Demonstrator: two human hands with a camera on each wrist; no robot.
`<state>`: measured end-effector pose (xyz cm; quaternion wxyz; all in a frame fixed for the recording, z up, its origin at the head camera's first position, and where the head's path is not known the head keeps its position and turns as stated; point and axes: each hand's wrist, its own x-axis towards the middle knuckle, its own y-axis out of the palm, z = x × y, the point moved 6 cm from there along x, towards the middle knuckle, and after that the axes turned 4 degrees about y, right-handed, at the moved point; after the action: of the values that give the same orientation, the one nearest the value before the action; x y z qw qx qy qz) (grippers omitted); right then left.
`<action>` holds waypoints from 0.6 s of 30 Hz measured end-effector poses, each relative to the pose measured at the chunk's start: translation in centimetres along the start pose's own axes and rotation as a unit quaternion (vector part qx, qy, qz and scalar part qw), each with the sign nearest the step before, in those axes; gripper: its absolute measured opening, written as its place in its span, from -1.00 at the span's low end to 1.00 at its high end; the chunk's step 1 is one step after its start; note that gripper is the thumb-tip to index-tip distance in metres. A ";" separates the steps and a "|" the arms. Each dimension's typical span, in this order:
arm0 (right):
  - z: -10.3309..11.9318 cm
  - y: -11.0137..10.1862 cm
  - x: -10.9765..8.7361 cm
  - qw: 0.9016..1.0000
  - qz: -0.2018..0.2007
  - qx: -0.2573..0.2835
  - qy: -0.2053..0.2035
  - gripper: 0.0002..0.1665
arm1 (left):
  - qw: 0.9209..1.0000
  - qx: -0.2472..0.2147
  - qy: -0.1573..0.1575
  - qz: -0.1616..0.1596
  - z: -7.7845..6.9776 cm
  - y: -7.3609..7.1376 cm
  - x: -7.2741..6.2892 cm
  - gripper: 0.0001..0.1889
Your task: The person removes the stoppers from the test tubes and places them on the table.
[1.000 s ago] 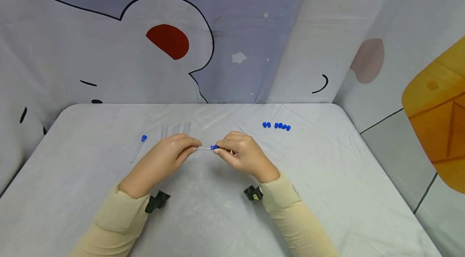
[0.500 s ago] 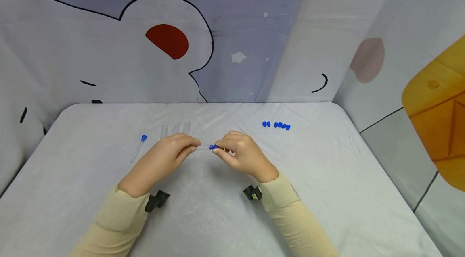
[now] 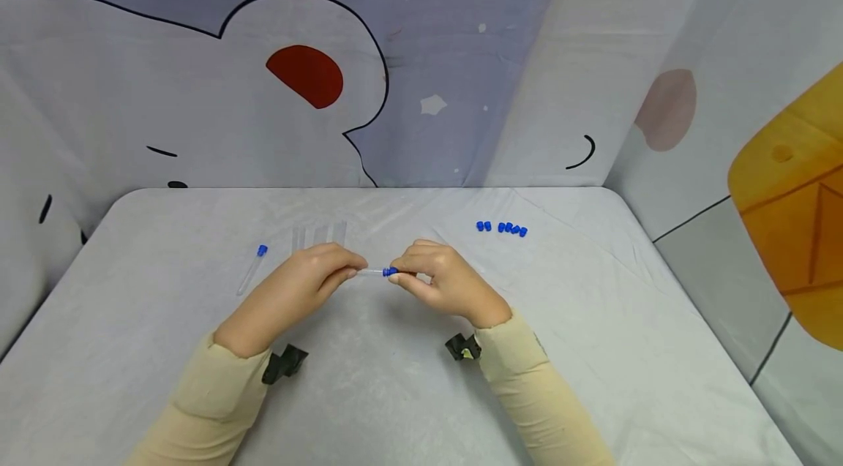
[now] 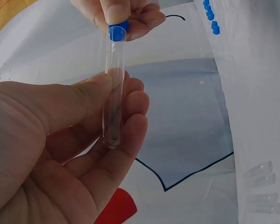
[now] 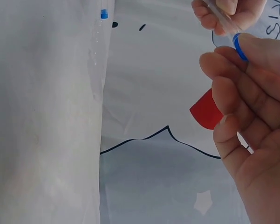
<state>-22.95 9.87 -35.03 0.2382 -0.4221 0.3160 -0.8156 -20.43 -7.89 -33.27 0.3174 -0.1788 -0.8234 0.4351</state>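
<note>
My left hand [image 3: 299, 290] pinches a clear test tube [image 4: 114, 65] between thumb and fingers, its rounded end toward the palm in the left wrist view. A blue cap [image 4: 117, 31] sits in the tube's mouth, with its lower part inside the glass. My right hand [image 3: 451, 283] grips that cap between thumb and index finger, the other fingers loosely curled in the right wrist view. Held nearly level, the tube spans the gap between both hands above the table. Part of the cap is hidden by the right thumb.
A capped test tube [image 3: 252, 270] lies on the white table [image 3: 408, 393] at the left. Several clear tubes [image 3: 320, 233] lie behind my left hand, partly hidden. Several loose blue caps [image 3: 507, 227] form a row at the back right.
Both hands keep their hold on the tube and cap. The right hand has shifted very slightly to the right and nearer; the left hand has hardly moved.
</note>
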 end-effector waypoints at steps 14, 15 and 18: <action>-0.4 -0.1 -0.1 1.000 -0.018 0.013 0.021 -0.90 | 0.999 -0.024 -0.025 -0.005 0.6 -0.2 0.0 -0.86; -0.4 -0.2 -0.1 0.999 -0.019 0.014 0.022 -0.91 | 0.999 -0.022 -0.029 -0.004 0.7 -0.2 0.0 -0.86; -0.4 -0.2 -0.1 0.999 -0.023 0.018 0.028 -0.90 | 0.999 -0.021 -0.034 -0.002 0.8 -0.2 -0.1 -0.86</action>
<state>-23.26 10.20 -35.11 0.2173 -0.4018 0.2982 -0.8381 -20.96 -8.56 -33.47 0.2863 -0.1693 -0.8429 0.4230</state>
